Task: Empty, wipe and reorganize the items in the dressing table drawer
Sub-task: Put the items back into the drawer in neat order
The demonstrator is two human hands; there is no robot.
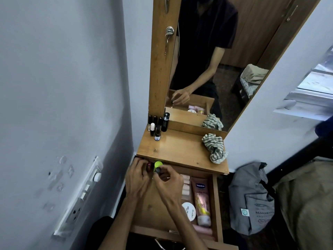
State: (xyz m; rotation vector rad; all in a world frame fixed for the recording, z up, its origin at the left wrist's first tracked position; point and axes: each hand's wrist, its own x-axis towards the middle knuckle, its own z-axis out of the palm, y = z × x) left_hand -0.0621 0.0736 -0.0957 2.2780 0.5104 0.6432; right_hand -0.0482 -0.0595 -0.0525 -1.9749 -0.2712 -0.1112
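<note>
At back-left corner of open drawer (215, 195): right hand (169, 179) pinches dark-capped small bottle (158, 170); left hand (137, 175) fingers curled around dark red bottle (149, 166).

grey wall (63, 87), mirror (225, 51), window (315, 83) rt

A cloth (214, 148) lies on the tabletop (178, 150) right, bottles (157, 126) back-left, above the open drawer (215, 204).

Drawer (215, 195) left half bare; tubes (201, 201) crowd right; tabletop (176, 150) overhangs back.
</note>
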